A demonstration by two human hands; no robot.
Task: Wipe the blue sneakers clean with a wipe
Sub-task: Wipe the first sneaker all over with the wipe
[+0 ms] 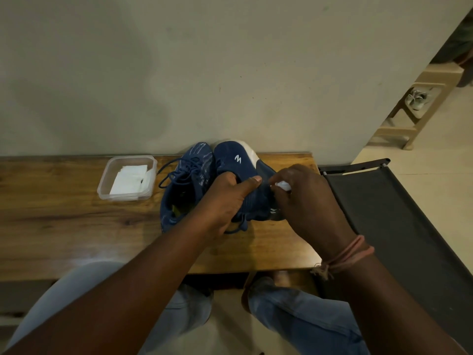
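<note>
Overhead, head view: wooden table pushed against a plain pale wall. Right of the table, a dark fabric-covered frame, just beside the table edge. Beyond it a tiled floor and a beige plastic stool with a pale pair of shoes under it. The person's knees in blue jeans show below the table's near edge.

Clear plastic container sits on the table, left of the shoes, white folded wipes inside.

Two blue sneakers: left sneaker rests flat on the table, laces loose, toe toward the wall. Right sneaker is tilted up on its side, white sole facing right and toward the wall, touching the left one.

Left hand grips the right sneaker from the opening side, fingers curled into the collar, thumb pressed across the upper. Right hand pinches a small white wipe between its fingertips, held against the sneaker's heel area, just beside the left thumb. Pink cord bracelet on the right wrist.
</note>
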